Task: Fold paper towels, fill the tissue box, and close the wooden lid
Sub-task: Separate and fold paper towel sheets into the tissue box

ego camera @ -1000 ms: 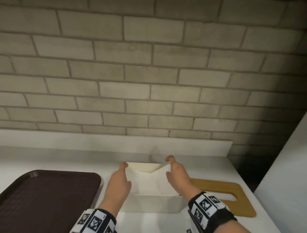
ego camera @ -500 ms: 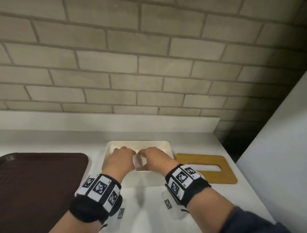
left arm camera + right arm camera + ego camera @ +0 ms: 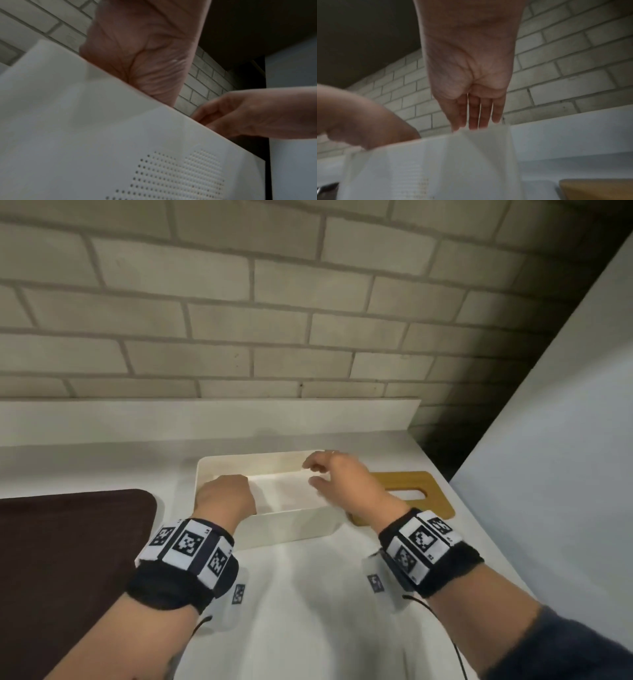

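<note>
Neither grip holds anything: left hand [image 3: 224,497] presses folded paper towels [image 3: 286,490] inside the tissue box [image 3: 291,529], fingers hidden; right hand [image 3: 346,486] hovers relaxed. Filling looks done; wooden lid [image 3: 433,501] waits right on the tabletop [image 3: 308,611].

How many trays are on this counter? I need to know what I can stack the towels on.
1. A dark brown tray lies at the counter's left edge, left of the white tissue box. It runs out of frame, so anything beyond that edge is hidden.
</note>
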The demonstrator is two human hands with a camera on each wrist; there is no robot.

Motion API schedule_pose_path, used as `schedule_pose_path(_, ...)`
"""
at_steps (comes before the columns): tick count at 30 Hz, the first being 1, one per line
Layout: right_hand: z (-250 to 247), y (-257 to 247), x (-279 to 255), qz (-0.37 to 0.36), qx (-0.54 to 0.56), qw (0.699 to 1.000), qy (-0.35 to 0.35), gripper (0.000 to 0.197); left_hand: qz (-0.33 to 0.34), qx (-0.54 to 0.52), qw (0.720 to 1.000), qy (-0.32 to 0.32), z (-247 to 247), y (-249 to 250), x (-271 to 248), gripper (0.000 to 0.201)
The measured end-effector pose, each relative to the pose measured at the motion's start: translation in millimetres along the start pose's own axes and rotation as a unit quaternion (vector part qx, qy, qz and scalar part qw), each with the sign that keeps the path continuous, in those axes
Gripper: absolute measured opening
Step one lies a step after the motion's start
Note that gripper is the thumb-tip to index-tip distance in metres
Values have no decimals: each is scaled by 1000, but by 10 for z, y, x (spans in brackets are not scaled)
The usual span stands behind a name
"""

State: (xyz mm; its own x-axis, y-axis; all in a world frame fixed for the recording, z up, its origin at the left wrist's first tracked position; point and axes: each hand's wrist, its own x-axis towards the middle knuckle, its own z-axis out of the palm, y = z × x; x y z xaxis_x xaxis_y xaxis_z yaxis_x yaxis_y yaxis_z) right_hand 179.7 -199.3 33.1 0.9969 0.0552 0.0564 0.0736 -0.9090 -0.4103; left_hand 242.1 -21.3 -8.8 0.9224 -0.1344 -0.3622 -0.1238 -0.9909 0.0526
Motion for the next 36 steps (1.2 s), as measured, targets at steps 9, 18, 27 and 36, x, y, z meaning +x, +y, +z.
schedule_pose_path(9,-131,758,-1166,89,-123,963,-224,21,36,-103,991,76,-124,154,-357,35)
schedule_pose_path(18,-22,878,-1752,-118,-258,898,-336,49,173,-235,932,216,-75,586,-1036,40)
schedule_pose_path(27,24,1128,-1872,-219,-275,889,-294,25,174,-298,922,174,237,699,-1282,35)
schedule_pose_path(36,28,1129,-1888,-274,-203,901,-266,54,169,-304,926,145,390,849,-1387,38)
